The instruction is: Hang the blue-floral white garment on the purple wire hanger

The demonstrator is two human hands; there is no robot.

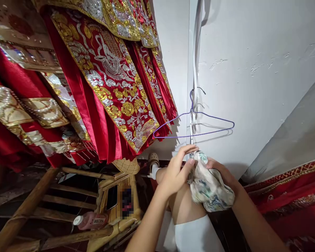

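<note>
Between my hands is a bunched white cloth point(208, 182) printed with green and blue, held above my knees. My left hand point(180, 166) grips its upper left edge, the thumb on the near side and the fingers at the top. From the right, my right hand point(223, 171) holds the cloth, the thumb side showing at its top and the other fingers mostly hidden. Just beyond my hands, a purple wire hanger point(194, 135) hangs with nothing on it from a white strip point(195, 52) along the wall.
Red embroidered garments point(115, 84) hang at upper left. Below them, a bamboo chair point(120, 227) bears a dark phone point(112, 196) and a blurred-out item; a pink bottle point(91, 221) lies beside them. A woven hat-like piece point(127, 166) sits behind. More red fabric point(291, 196) is at right.
</note>
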